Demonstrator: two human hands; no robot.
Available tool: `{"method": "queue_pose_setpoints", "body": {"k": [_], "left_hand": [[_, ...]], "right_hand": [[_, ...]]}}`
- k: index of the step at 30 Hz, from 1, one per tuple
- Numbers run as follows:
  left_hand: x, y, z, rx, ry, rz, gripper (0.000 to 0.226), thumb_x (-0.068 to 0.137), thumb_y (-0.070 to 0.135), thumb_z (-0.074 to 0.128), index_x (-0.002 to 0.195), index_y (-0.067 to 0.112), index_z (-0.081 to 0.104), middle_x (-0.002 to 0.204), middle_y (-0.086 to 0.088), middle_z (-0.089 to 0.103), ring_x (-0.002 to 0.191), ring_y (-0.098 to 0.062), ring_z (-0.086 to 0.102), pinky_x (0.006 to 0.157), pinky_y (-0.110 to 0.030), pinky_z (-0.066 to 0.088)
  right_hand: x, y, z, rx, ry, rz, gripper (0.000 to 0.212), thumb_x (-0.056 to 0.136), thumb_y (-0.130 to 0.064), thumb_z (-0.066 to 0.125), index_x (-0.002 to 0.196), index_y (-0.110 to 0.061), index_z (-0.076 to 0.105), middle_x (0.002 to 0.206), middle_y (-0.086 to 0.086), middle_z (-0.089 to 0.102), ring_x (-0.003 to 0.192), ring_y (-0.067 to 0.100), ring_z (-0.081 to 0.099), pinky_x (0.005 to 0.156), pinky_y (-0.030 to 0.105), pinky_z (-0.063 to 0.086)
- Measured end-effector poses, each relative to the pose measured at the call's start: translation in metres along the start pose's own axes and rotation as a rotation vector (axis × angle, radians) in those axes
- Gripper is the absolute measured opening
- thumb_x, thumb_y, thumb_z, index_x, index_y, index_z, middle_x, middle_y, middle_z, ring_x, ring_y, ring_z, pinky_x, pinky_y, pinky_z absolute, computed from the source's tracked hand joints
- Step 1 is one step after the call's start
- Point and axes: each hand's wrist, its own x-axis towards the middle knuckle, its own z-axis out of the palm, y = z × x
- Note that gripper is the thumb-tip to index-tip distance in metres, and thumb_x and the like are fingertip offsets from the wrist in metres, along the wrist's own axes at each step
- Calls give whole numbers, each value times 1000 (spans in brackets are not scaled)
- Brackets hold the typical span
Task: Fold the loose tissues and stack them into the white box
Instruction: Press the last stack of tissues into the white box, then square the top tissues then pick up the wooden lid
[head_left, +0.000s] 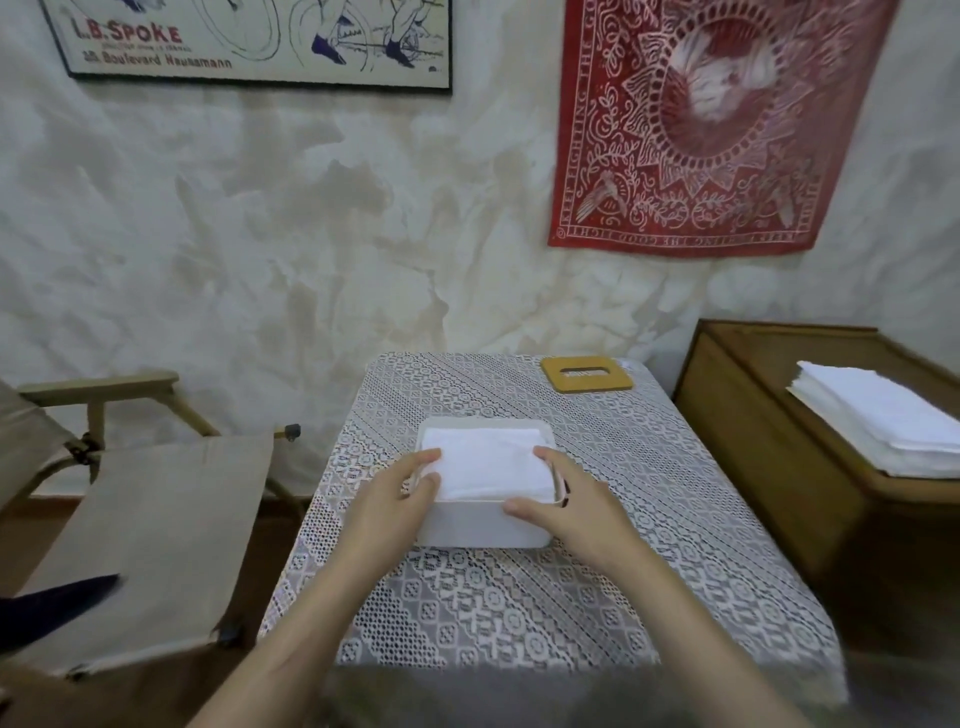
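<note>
The white box (483, 526) stands in the middle of the lace-covered table (519, 603). Folded white tissues (488, 462) fill it up to the rim. My left hand (384, 504) is at the box's left side, its fingertips touching the left edge of the top tissue. My right hand (571, 504) is at the right side, with fingers on the tissue's right edge and the thumb lying along the front rim. The fingers of both hands look fairly straight. A stack of loose white tissues (883, 415) lies on the wooden chest (753, 441) to the right of the table.
A wooden lid with a slot (587, 374) lies at the table's far right corner. A canvas folding chair (145, 519) stands to the left of the table. The wall runs right behind the table.
</note>
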Motion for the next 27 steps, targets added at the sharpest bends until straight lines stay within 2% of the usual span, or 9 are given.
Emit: {"method": "queue_pose_setpoints", "body": {"k": [5, 7, 9, 14, 17, 20, 22, 24, 27], "left_hand": [[-4, 14, 15, 18, -5, -6, 35, 102, 42, 52, 136, 48, 59, 134, 10, 58, 92, 0, 60, 70, -31, 52], [-7, 16, 21, 4, -12, -10, 34, 102, 42, 53, 134, 49, 60, 129, 9, 58, 93, -6, 63, 77, -39, 59], [-9, 17, 28, 2, -27, -10, 33, 103, 42, 52, 134, 47, 60, 128, 7, 58, 95, -8, 62, 84, -40, 58], [-12, 20, 35, 57, -22, 10, 37, 104, 52, 47, 138, 45, 58, 131, 3, 63, 98, -12, 63, 73, -33, 53], [-16, 20, 31, 81, -55, 35, 45, 102, 61, 45, 142, 44, 55, 138, 0, 63, 104, -17, 65, 86, -41, 57], [-23, 25, 24, 146, -58, 84, 51, 100, 61, 48, 145, 38, 54, 142, 3, 61, 105, -13, 64, 84, -38, 55], [-28, 32, 21, 221, -11, 132, 55, 97, 64, 48, 142, 34, 59, 148, 4, 57, 117, -14, 60, 92, -41, 52], [-30, 43, 23, 314, 52, 200, 51, 99, 60, 51, 137, 29, 64, 151, 0, 55, 133, -21, 53, 106, -46, 45], [-25, 70, 39, 370, 106, 297, 39, 102, 46, 55, 131, 24, 69, 144, -3, 61, 133, -26, 52, 109, -44, 39]], "right_hand": [[-6, 15, -16, -4, 19, -10, 94, 71, -71, 78, 152, -42, 38, 147, -15, 48, 120, 12, 51, 98, 38, 48], [-7, 21, -20, 0, 32, -11, 95, 70, -71, 78, 152, -41, 39, 149, -14, 48, 122, 12, 50, 101, 39, 47], [-9, 28, -22, -10, 33, -8, 94, 72, -70, 77, 152, -40, 39, 148, -12, 48, 120, 12, 50, 98, 39, 47], [-13, 35, -22, 22, 41, 5, 91, 73, -69, 77, 151, -41, 40, 138, -15, 48, 117, 15, 54, 90, 38, 49], [-17, 35, -24, 60, 27, 6, 85, 75, -65, 77, 148, -44, 40, 136, -16, 49, 117, 15, 55, 92, 40, 50], [-24, 41, -29, 128, 47, -7, 74, 81, -55, 77, 146, -43, 43, 142, -13, 55, 120, 12, 57, 102, 48, 51], [-29, 46, -36, 144, 60, -8, 71, 84, -51, 76, 147, -42, 45, 137, -12, 60, 119, 10, 59, 102, 49, 52], [-36, 48, -46, 137, 73, -3, 68, 85, -51, 75, 146, -42, 46, 126, -15, 64, 114, 5, 61, 100, 46, 54], [-47, 52, -67, 105, 107, -2, 64, 89, -50, 73, 146, -39, 46, 115, -16, 66, 110, 3, 62, 96, 36, 53]]}}
